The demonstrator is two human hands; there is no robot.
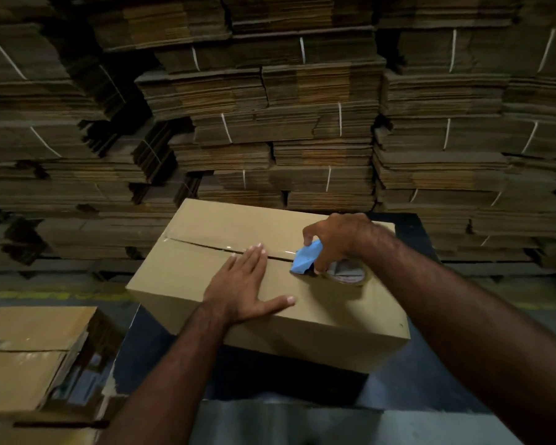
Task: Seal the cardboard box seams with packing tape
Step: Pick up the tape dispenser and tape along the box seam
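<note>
Head view: a closed cardboard box [206, 277] sits in the lower middle of the frame on a dark table [408, 380], its top facing the camera. The centre seam [199, 245] runs from the left edge of the box top toward the right. Clear tape, glossy under the light, already covers the seam from the left edge to about the middle of the frame.

The left hand [244, 284] lies flat on the box top, fingers straight and spread, fingertips on the taped seam and thumb stretched toward the near edge. It grips nothing; it presses the flaps down.

The right hand [337, 242], right of centre, has its fingers curled around a blue tape dispenser [305, 256], with the tape roll [347, 273] showing just below the hand. The dispenser's nose rests on the seam, just beside the left fingertips.

The step in hand looks like laying tape along the centre seam, roughly half done. The right part of the seam is hidden under the right hand and dispenser, so whether it is taped cannot be told.

The next move probably calls for drawing the dispenser on toward the right edge while the left hand keeps the flaps level, then carrying the tape over the edge and cutting it.

In the lower left of the frame lies another box [29, 364], taped along its seam. Bundled stacks of flat cardboard [286, 117] fill the upper frame.
</note>
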